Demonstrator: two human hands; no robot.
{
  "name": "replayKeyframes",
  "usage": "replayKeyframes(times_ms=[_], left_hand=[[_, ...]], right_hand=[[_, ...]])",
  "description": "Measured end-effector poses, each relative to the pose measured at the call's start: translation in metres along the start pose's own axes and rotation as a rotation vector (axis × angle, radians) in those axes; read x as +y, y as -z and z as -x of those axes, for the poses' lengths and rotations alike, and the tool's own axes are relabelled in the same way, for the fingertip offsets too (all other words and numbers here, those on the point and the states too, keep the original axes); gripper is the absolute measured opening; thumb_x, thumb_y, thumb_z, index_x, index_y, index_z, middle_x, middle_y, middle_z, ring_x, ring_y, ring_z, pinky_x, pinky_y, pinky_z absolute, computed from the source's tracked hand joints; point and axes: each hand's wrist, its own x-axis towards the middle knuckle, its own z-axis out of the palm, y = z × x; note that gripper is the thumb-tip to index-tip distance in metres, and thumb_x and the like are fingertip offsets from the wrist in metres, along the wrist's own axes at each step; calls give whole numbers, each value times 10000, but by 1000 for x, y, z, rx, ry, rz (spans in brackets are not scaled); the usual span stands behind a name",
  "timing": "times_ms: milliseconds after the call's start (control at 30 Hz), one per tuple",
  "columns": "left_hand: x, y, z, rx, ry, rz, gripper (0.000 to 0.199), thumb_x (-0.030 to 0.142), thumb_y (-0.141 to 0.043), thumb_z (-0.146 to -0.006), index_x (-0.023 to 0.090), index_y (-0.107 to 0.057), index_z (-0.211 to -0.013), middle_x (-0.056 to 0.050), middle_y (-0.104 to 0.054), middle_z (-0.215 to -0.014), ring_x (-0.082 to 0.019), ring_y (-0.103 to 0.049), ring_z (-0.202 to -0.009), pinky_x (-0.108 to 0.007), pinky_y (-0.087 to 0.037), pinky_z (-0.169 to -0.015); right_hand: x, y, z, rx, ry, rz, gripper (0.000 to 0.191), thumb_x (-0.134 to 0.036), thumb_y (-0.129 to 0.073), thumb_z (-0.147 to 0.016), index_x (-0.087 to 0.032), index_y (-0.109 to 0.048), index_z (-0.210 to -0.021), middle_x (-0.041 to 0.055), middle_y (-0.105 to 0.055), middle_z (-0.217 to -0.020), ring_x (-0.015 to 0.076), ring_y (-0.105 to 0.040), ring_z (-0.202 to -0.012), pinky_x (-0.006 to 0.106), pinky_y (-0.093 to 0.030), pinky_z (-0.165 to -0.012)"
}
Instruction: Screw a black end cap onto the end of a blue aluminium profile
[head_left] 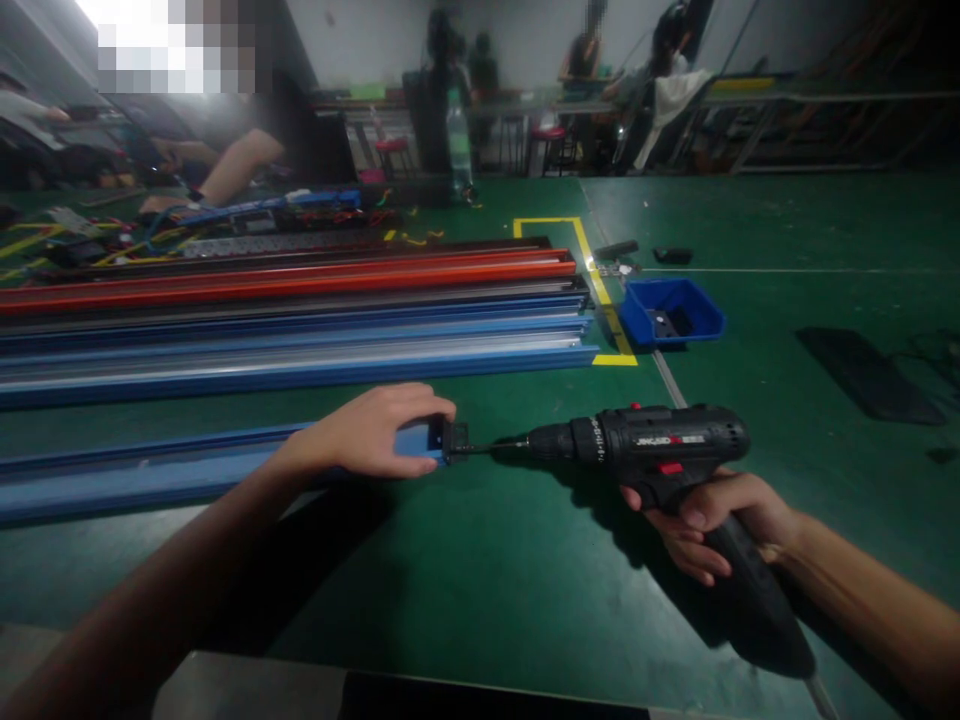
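My right hand [720, 520] is wrapped round the grip of a black power drill [660, 440] with red buttons. Its long thin bit points left and reaches a small black end cap [454, 440]. That cap sits at the right end of a blue metal profile [247, 450] lying on the green table. Across the profile's end lies my left hand [382, 430], thumb on the near side and fingers on the far side, gripping it beside the cap. Whether the bit's tip sits in a screw is too small to tell.
Behind my left hand lie several blue profiles [300, 360] and red profiles [375, 270]. A blue bin [675, 310] with small dark parts stands right of them. A black phone-like slab [866, 372] lies at right. A person's arm [240, 168] and a bottle [457, 140] are at the far side.
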Motion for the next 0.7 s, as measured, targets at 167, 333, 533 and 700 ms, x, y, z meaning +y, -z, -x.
replayKeyframes(times_ms=[167,333,533,700], left_hand=[[0,0,0,9,9,9,492,506,-704,-878,262,-614,-1296,-35,-646,-1157,-206,-614,-1026,-316,-445,-909],[-3,-2,0,27,-8,20,512,514,-707,-872,266,-610,-1309,-37,-654,-1159,-208,-617,-1019,-318,-453,-893],[-3,-4,0,53,-19,23,504,495,-718,-865,269,-614,-1304,-36,-663,-1161,-211,-624,-1022,-320,-465,-891],[-4,-6,2,57,-15,9,522,495,-716,-866,268,-607,-1323,-45,-667,-1175,-224,-632,-1034,-326,-475,-898]], right_hand=[[1,-1,2,-14,-23,3,421,-134,-629,-817,-75,-691,-1229,-31,-548,-649,92,-540,-466,251,-585,-577],[4,-3,2,34,-49,8,431,-129,-622,-801,-73,-700,-1221,-23,-565,-641,95,-548,-462,251,-581,-563],[5,-4,-1,71,-64,0,435,-138,-629,-741,-79,-718,-1163,-32,-559,-614,90,-527,-419,244,-577,-517],[5,-3,-3,80,-48,34,444,-146,-612,-721,-83,-709,-1150,-30,-572,-590,92,-509,-403,240,-572,-503]])
